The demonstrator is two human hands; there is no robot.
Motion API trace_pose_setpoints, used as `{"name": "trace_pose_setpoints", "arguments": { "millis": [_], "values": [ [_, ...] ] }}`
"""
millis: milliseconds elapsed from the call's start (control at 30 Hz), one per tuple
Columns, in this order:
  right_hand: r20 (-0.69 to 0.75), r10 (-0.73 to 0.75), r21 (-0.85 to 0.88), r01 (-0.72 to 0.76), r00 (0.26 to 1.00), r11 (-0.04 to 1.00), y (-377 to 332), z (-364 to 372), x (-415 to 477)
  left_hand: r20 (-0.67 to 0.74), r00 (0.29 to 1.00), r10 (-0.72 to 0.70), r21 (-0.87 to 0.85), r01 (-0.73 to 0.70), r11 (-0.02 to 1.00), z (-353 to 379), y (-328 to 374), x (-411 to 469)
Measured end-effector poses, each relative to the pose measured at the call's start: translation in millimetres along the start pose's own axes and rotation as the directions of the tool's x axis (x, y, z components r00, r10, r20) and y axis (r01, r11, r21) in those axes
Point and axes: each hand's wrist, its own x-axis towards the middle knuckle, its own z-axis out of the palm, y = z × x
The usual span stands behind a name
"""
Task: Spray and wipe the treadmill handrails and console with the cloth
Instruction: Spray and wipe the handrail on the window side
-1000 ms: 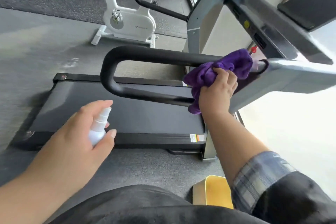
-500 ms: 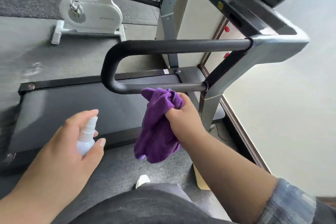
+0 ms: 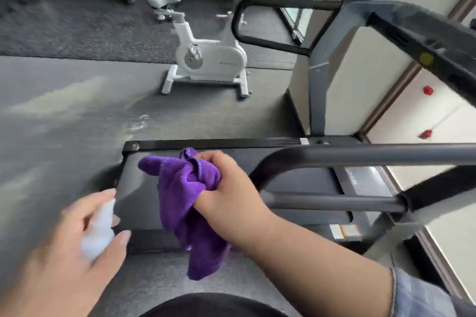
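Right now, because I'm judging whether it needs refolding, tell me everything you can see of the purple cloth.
The purple cloth is soft, plush fabric, microfibre by its look, crumpled, not folded. The right hand grips its bunched top, fingers curled round it; one corner pokes out leftward and a long tail hangs below the hand. It hangs over the treadmill belt, left of the curved end of the near handrail, seemingly not touching it.

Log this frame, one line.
left hand holds spray bottle | right hand grips purple cloth | cloth beside handrail bend
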Motion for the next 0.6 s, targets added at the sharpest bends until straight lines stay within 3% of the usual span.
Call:
{"name": "trace_pose_setpoints", "arguments": {
  "millis": [33,67,133,233,433,600],
  "values": [
    [0.027,-0.016,-0.012,0.016,1.000,1.000,-7,11,17,-0.024,0.998,0.053,0.012,-0.053,0.999,-27,56,-5],
    [0.048,-0.028,-0.022,0.030,0.998,0.999,-15,22,34,0.054,0.994,0.095,-0.006,-0.094,0.996,-52,101,0],
    [0.095,-0.050,-0.039,0.054,0.994,0.998,-29,49,67,0.011,0.992,0.123,0.031,-0.123,0.992,-82,126,13],
    [0.149,-0.081,-0.081,0.094,0.985,0.992,-49,101,110,-0.087,0.996,0.001,0.021,0.001,1.000,-121,81,46],
    [0.121,-0.168,-0.137,0.184,0.978,0.973,-90,223,181,-0.218,0.976,0.007,0.007,-0.006,1.000,-217,-3,118],
    [0.028,-0.194,-0.114,0.196,0.981,0.974,-130,342,228,-0.155,0.983,0.099,0.031,-0.096,0.995,-321,-80,201]
  ]
}}
